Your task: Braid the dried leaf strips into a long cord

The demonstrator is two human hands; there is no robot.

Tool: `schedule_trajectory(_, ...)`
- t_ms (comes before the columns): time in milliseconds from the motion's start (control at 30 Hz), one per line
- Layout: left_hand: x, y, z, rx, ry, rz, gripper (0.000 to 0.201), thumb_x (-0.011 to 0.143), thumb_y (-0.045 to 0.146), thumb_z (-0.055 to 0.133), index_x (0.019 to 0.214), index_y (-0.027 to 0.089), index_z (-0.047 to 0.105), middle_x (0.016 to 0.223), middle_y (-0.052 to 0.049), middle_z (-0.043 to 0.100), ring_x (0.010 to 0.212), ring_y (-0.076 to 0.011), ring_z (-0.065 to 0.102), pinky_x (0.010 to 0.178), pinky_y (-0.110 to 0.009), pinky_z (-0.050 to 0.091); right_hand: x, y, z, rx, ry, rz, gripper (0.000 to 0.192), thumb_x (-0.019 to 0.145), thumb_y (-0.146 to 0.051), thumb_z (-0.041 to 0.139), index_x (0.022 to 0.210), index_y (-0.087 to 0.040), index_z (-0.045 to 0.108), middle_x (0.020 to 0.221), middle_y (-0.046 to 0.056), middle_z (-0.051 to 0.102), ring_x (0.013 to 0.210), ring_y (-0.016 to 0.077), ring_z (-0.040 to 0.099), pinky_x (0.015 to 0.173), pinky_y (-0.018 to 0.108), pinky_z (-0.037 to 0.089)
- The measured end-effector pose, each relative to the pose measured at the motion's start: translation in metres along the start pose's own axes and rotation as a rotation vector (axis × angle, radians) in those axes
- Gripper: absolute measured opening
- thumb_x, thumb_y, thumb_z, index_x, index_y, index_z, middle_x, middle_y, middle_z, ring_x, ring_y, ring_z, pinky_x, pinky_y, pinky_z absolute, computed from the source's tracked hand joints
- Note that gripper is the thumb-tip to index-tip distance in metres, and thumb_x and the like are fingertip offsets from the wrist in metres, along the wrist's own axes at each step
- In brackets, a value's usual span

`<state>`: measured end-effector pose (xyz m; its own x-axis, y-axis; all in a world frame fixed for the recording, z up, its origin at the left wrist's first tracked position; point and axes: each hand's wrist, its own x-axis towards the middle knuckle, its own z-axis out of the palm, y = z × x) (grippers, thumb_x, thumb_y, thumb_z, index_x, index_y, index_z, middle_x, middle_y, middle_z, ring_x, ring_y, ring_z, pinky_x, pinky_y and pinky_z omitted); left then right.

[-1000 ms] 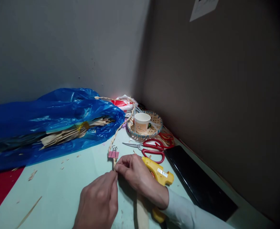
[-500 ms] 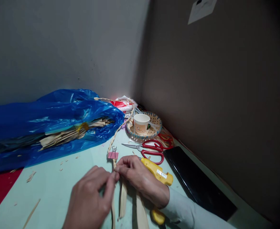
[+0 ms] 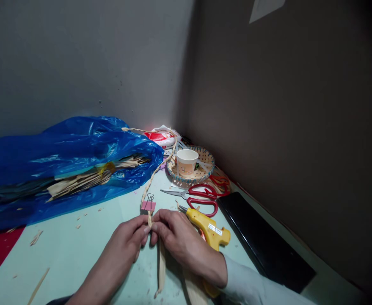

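Observation:
A braided cord of pale dried plant strips (image 3: 152,180) runs from the back of the table toward me. A pink binder clip (image 3: 148,206) grips it just beyond my fingers. My left hand (image 3: 127,239) is closed, pinching the braid's near end below the clip. From the right, my right hand (image 3: 177,237) pinches the same spot, its fingertips almost touching the left ones. A loose flat strip (image 3: 162,271) hangs down toward me from under the right hand. Another wide strip (image 3: 194,288) lies partly hidden beneath the right forearm.
A yellow glue gun (image 3: 209,224) lies right beside my right hand, with red-handled scissors (image 3: 201,199) behind it. Farther back, a paper cup (image 3: 187,162) sits in a woven basket (image 3: 208,156). At left, a blue plastic bag (image 3: 78,135) holds dried strips; a black flat object (image 3: 262,241) lies right.
My left hand has moved forward from lower down, and its fingers now pinch the braid close to the clip. The right hand stays at the braid. The view has shifted slightly.

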<state>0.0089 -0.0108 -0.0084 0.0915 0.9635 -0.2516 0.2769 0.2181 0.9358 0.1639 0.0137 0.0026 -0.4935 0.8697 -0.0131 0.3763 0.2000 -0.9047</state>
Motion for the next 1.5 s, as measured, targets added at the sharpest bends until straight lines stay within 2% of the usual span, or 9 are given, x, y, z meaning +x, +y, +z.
schedule_trajectory(100,-0.005,0.004,0.001,0.258,0.09,0.118,0.023,0.085,0.035,0.05,0.066,0.022,0.052,0.065,0.0,0.059,0.06,-0.0177,0.049,0.059,-0.027,0.035,-0.005,-0.002,0.0,-0.129,0.025,-0.013,0.024,0.095,-0.018,0.044,0.076,-0.017,0.059,0.073,0.001,0.066,0.075,0.0139,0.057,0.071,0.024,0.037)
schedule_trajectory(233,-0.006,0.004,0.002,0.398,0.135,0.123,0.027,0.087,0.035,0.045,0.062,0.024,0.048,0.058,0.002,0.052,0.056,-0.0187,0.046,0.057,-0.028,0.032,-0.009,-0.005,-0.001,-0.259,0.031,0.022,0.024,0.096,-0.022,0.043,0.077,-0.018,0.058,0.077,0.003,0.065,0.079,0.0164,0.055,0.069,0.026,0.036)
schedule_trajectory(467,0.003,-0.007,0.001,0.137,0.073,0.035,0.03,0.082,0.041,0.052,0.058,0.023,0.047,0.052,0.006,0.041,0.052,-0.0149,0.038,0.052,-0.024,0.027,-0.007,-0.009,-0.008,-0.302,-0.03,-0.036,0.023,0.091,-0.014,0.046,0.074,-0.016,0.062,0.069,0.003,0.066,0.063,0.0123,0.053,0.059,0.023,0.032)
schedule_trajectory(633,0.003,-0.005,0.001,0.135,0.099,0.021,0.03,0.078,0.04,0.056,0.056,0.022,0.047,0.052,0.007,0.037,0.052,-0.0137,0.035,0.05,-0.024,0.024,-0.008,-0.008,-0.013,-0.436,-0.001,-0.044,0.024,0.091,-0.018,0.049,0.076,-0.016,0.067,0.074,0.006,0.068,0.068,0.0145,0.055,0.06,0.026,0.03)
schedule_trajectory(967,0.001,0.0,0.009,0.157,0.153,0.009,0.033,0.076,0.037,0.056,0.051,0.023,0.041,0.048,0.006,0.04,0.052,-0.0144,0.037,0.053,-0.025,0.025,-0.023,-0.011,0.005,-0.677,0.123,-0.08,0.024,0.095,-0.025,0.04,0.08,-0.019,0.057,0.076,0.006,0.062,0.065,0.0186,0.053,0.055,0.032,0.024)
schedule_trajectory(1100,0.002,0.002,0.007,0.073,0.105,-0.003,0.032,0.072,0.039,0.059,0.051,0.022,0.043,0.05,0.006,0.043,0.054,-0.0144,0.04,0.054,-0.024,0.029,-0.029,-0.02,0.014,-0.741,0.064,-0.046,0.015,0.092,-0.018,0.044,0.092,-0.019,0.059,0.086,0.006,0.062,0.074,0.0231,0.057,0.055,0.032,0.028)
schedule_trajectory(1200,0.002,0.003,0.005,-0.004,0.063,-0.035,0.032,0.071,0.044,0.061,0.054,0.02,0.047,0.054,0.006,0.041,0.056,-0.0131,0.037,0.052,-0.023,0.028,-0.029,-0.023,0.021,-0.836,0.017,-0.019,0.024,0.087,-0.008,0.049,0.107,-0.017,0.058,0.093,0.007,0.062,0.081,0.0264,0.059,0.057,0.032,0.033)
schedule_trajectory(1367,0.003,-0.003,0.002,-0.103,-0.005,-0.085,0.032,0.069,0.047,0.063,0.058,0.019,0.052,0.052,0.008,0.038,0.051,-0.0109,0.031,0.047,-0.022,0.023,-0.028,-0.02,0.028,-1.014,-0.085,-0.171,0.034,0.081,0.005,0.047,0.11,-0.008,0.059,0.089,0.011,0.064,0.073,0.0232,0.059,0.056,0.032,0.035)
schedule_trajectory(1500,0.002,-0.006,-0.001,-0.124,-0.029,-0.117,0.032,0.075,0.046,0.06,0.06,0.019,0.051,0.049,0.01,0.035,0.045,-0.0084,0.023,0.044,-0.022,0.014,-0.027,-0.016,0.012,-0.804,-0.008,-0.22,0.014,0.09,-0.016,0.05,0.092,-0.016,0.064,0.08,0.005,0.065,0.067,0.0197,0.057,0.057,0.031,0.032)
